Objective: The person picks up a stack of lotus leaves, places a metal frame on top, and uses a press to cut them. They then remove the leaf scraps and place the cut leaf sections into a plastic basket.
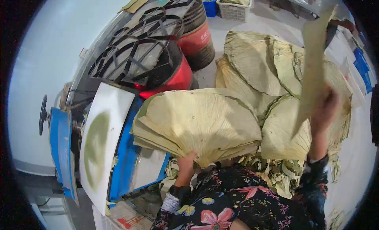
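A stack of folded, fan-shaped dried lotus leaves (197, 119) spreads out in front of my body. My left hand (186, 166) grips its narrow lower end, thumb on top and the other fingers hidden underneath. Over on the right, my right hand (325, 107) is raised and closed on a single dried leaf (314, 64), seen nearly edge-on and slightly blurred. Behind and below that hand lies a large pile of pale green-yellow dried leaves (256, 64), overlapping one another.
A blue machine with a white panel (106, 135) stands close on the left. Beyond it are red drums (195, 36) with a black metal frame (142, 44) over one. A white crate (235, 10) of leaves sits at the back. Leaf scraps (280, 176) lie near my lap.
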A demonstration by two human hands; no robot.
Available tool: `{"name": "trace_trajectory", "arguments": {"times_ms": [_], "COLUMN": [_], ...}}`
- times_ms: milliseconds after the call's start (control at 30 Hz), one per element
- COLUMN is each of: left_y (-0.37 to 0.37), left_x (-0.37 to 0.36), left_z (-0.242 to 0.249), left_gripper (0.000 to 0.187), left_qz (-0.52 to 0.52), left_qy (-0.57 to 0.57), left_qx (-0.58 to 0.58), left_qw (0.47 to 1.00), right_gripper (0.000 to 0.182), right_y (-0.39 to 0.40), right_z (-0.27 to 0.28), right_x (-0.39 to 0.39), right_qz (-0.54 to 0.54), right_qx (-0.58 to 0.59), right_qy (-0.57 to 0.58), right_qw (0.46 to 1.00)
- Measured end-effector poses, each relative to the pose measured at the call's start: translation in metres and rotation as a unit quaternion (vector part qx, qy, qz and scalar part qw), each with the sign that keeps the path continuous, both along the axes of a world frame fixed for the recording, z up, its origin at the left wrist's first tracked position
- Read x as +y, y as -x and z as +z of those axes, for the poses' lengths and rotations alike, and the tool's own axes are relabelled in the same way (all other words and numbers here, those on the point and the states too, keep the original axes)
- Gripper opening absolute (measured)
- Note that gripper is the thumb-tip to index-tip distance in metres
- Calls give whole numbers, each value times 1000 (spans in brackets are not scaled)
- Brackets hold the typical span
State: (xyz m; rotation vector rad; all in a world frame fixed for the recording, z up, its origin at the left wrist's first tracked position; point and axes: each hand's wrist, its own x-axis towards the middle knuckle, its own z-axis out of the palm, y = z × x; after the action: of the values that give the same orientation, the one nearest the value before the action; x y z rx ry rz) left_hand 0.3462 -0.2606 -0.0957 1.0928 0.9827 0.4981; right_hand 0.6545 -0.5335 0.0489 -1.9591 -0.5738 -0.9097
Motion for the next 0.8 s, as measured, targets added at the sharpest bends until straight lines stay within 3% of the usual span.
{"name": "trace_trajectory", "arguments": {"times_ms": [33,67,133,167,233,267,333,367,400,433,467,600,667,700,733,767,800], "left_y": [0,-2,-9,-10,-7,-1,13,3,6,9,11,14,26,22,14,8,4], "left_x": [-2,-5,-9,-11,-13,-11,-9,-15,-18,-20,-21,-18,-12,-14,-17,-18,-19], "left_z": [6,14,26,24,15,-2,-41,-11,-14,-18,-20,-23,-61,-42,-8,11,5], "left_gripper": [36,36,34,34,31,31,29,27,27,28,29,32,39,39,39,39,39], "left_qz": [-14,-9,19,23,31,41,-66,39,46,-12,-73,-69,-121,-121,-13,96,95], "left_qy": [45,44,139,137,129,132,-108,156,159,-1,-160,-115,-47,-46,178,389,388], "left_qx": [-46,-43,-109,-108,-105,-103,-34,-140,-138,-84,-27,-86,-59,-60,-157,-243,-242], "left_qw": [998,998,984,984,985,985,991,977,977,996,984,987,990,990,971,884,884], "right_gripper": [21,24,19,20,29,29,34,34,34,33,32,31,30,30,32,35,35], "right_y": [40,60,107,116,141,152,168,172,174,174,175,179,183,182,180,179,180], "right_z": [9,5,9,-32,-63,-77,-99,-108,-110,-108,-107,-105,-106,-107,-109,-111,-114], "right_x": [26,53,109,124,142,142,142,144,144,145,147,150,150,148,146,144,143], "right_qz": [54,198,330,406,466,475,497,504,510,515,518,505,499,499,508,516,516], "right_qx": [147,26,117,-23,-73,-72,43,45,46,37,28,23,45,45,31,18,18], "right_qy": [88,170,353,272,296,296,377,382,383,393,402,409,451,452,445,437,435], "right_qw": [984,965,868,872,830,825,780,773,768,761,755,760,738,738,737,737,738]}}
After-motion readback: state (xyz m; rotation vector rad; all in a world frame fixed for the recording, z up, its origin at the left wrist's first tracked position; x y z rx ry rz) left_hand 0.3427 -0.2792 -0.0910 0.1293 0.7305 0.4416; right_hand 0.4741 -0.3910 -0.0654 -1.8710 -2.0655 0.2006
